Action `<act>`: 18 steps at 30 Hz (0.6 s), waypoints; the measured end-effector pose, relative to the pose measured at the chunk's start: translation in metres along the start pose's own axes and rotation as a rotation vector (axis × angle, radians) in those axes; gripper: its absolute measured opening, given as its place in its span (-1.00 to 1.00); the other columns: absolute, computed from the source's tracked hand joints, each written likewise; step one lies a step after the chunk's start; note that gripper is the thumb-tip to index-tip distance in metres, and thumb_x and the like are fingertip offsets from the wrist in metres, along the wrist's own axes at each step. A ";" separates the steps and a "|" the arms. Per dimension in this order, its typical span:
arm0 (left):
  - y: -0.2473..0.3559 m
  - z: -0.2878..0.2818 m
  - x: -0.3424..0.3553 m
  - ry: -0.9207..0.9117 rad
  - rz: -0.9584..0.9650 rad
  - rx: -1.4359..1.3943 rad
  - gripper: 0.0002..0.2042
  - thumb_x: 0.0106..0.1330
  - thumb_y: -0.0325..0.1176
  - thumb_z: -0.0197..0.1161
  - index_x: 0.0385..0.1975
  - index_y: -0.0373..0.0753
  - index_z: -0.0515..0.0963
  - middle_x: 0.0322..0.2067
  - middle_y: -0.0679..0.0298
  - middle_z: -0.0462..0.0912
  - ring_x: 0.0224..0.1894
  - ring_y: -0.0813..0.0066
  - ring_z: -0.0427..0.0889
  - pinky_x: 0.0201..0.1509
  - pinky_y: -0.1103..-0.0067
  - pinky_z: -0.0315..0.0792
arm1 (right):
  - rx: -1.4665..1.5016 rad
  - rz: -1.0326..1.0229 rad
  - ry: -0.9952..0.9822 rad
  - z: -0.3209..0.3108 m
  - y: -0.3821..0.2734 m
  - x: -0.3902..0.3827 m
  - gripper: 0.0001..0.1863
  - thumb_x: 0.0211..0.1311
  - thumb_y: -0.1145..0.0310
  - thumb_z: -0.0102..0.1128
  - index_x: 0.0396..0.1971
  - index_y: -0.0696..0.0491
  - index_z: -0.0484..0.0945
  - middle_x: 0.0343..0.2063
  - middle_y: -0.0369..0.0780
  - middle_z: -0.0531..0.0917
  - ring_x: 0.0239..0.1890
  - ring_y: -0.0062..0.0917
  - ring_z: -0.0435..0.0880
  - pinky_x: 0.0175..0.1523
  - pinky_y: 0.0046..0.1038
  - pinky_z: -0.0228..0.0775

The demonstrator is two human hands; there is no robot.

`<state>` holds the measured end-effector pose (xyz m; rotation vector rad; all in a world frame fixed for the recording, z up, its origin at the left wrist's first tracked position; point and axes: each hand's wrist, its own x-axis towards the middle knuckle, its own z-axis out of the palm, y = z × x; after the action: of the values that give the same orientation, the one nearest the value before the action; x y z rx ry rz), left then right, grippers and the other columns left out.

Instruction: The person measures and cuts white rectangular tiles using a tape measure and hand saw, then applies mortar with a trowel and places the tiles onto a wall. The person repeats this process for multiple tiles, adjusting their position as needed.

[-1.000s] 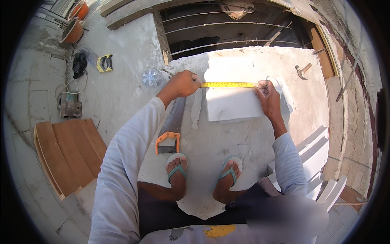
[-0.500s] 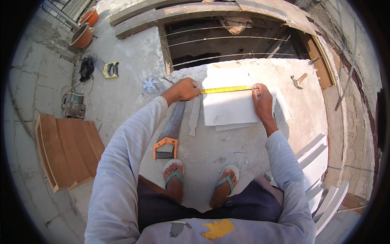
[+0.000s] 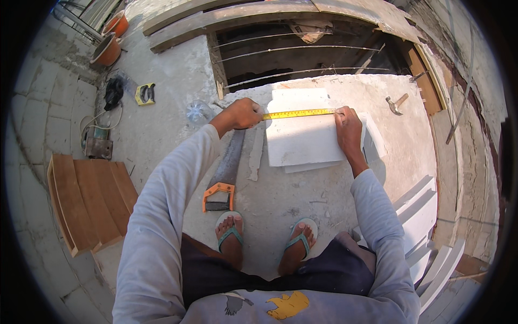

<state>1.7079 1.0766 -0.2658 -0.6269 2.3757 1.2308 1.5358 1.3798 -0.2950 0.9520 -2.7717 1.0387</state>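
Observation:
A yellow tape measure [image 3: 296, 113] stretches across the upper part of a white block [image 3: 301, 141], which lies on a second white slab. My left hand [image 3: 242, 114] is closed on the tape's near end, just left of the block; its case is mostly hidden. My right hand [image 3: 347, 125] pinches the other end at the block's right edge. A handsaw [image 3: 222, 183] with an orange and black handle lies under and below my left hand, beside a narrow white offcut [image 3: 256, 156]. A claw hammer [image 3: 395, 105] lies beyond my right hand; a plastic bottle [image 3: 198, 110] is left of my left hand.
A barred opening [image 3: 294, 59] lies ahead, bordered by boards [image 3: 232, 19]. At left are a power tool [image 3: 99, 146], a yellow-handled tool [image 3: 144, 95], orange buckets [image 3: 106, 51] and brown boards [image 3: 94, 197]. White slabs [image 3: 415, 216] are stacked at right, near my legs.
The white block and the tape across it have shifted slightly left with my hands. The surroundings sit lower in view than a second ago, as the camera has tilted.

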 end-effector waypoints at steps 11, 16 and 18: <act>0.001 0.003 0.004 0.095 0.008 0.013 -0.71 0.22 -0.27 0.25 -0.21 -0.32 0.76 -0.53 0.25 0.67 -0.52 0.52 0.59 -0.39 0.52 0.47 | -0.015 0.016 0.006 0.002 0.009 0.001 -0.85 0.36 0.39 0.22 -0.18 0.14 0.59 -0.23 0.03 0.66 -0.16 -0.02 0.67 -0.07 -0.14 0.50; 0.004 0.003 0.002 0.092 -0.014 0.008 -0.72 0.22 -0.28 0.27 -0.20 -0.31 0.76 -0.54 0.29 0.65 -0.52 0.55 0.56 -0.41 0.54 0.44 | 0.032 0.046 -0.040 -0.008 0.003 0.000 -0.83 0.35 0.38 0.23 -0.17 0.15 0.62 -0.19 0.02 0.68 -0.12 -0.04 0.68 -0.01 -0.17 0.50; 0.003 0.002 0.001 0.096 -0.047 -0.004 -0.73 0.22 -0.29 0.28 -0.20 -0.30 0.76 -0.54 0.31 0.64 -0.53 0.56 0.55 -0.42 0.55 0.42 | 0.045 0.027 -0.022 -0.004 0.003 0.002 -0.83 0.34 0.39 0.23 -0.18 0.15 0.62 -0.20 0.02 0.68 -0.12 -0.05 0.68 0.00 -0.18 0.50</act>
<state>1.7056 1.0792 -0.2657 -0.7544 2.4226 1.2114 1.5318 1.3831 -0.2931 0.9395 -2.7986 1.1048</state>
